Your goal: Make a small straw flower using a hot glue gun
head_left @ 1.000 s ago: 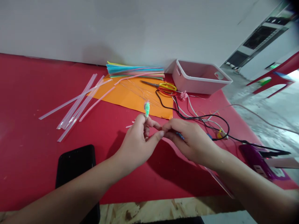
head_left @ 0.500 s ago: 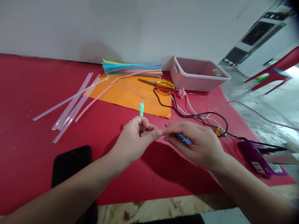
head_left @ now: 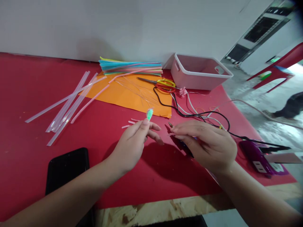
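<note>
My left hand (head_left: 133, 143) pinches a small green fuzzy bud (head_left: 149, 114) between thumb and index finger, the bud pointing up. Its other fingers reach out to the right. Across a small gap, my right hand (head_left: 207, 143) is closed, with a thin pale pink piece (head_left: 170, 134) at its thumb and fingertips. A pointed metallic tip (head_left: 170, 125) sticks out by those fingers, and a dark blue tool body (head_left: 187, 147) shows partly beneath the hand; its kind is hidden. Short pink cut pieces (head_left: 129, 123) lie on the red table behind my left hand.
Pipe cleaners (head_left: 132, 66) are bundled by the wall, near orange paper (head_left: 125, 96), scissors (head_left: 163, 84) and a pink bin (head_left: 201, 77). Clear plastic strips (head_left: 71, 105) and a black phone (head_left: 67, 168) lie left. Cables (head_left: 196, 116) run to a purple power strip (head_left: 255, 160) at right.
My hands have drawn apart. The left hand has turned, its bud tilting and shifting right, and its fingers have stretched out. The pink piece stays in the right hand. A dark shape appears far right.
</note>
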Motion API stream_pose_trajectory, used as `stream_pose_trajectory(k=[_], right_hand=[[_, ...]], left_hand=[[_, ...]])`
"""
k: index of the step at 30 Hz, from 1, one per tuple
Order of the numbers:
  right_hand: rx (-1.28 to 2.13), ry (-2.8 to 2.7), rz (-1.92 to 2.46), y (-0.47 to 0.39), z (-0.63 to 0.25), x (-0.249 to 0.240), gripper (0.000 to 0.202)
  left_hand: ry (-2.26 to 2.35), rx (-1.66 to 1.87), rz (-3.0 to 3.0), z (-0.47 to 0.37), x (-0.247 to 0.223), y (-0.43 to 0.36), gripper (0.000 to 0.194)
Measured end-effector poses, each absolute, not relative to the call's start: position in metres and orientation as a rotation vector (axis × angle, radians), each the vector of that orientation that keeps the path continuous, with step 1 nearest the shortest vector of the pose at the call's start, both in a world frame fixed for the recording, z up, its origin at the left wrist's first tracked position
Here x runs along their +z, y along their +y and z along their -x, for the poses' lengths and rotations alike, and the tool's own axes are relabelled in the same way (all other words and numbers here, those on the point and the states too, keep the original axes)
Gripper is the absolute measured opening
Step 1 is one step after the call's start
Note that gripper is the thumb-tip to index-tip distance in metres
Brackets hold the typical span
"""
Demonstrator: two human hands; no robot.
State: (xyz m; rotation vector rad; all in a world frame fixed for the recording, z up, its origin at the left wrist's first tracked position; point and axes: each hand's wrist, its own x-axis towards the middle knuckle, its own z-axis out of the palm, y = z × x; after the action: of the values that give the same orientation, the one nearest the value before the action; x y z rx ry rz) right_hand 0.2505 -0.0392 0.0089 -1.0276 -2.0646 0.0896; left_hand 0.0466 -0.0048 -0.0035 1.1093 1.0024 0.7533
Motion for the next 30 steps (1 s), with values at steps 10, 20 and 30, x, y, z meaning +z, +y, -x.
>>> stream_pose_trajectory(k=[10,20,30], right_hand=[[0.141,-1.929,1.107,-0.0414,-0.2480,0.0047,0.012],[0.102,-1.914,1.122,-0.0412,-0.2491,0.0061,0.015],[0.014,-1.996,1.087,-0.0397,-0.2428,0.0097,0.017]], left_hand=[[1.087,0.738,-1.559,-0.0445,-0.0031,-0.0102,0.023],[1.036,0.731,-1.285,-0.0456,-0.0008,-0.0104,0.014],[1.039,0.633,-1.367,-0.0461,0.0026,-0.0103,0.017]])
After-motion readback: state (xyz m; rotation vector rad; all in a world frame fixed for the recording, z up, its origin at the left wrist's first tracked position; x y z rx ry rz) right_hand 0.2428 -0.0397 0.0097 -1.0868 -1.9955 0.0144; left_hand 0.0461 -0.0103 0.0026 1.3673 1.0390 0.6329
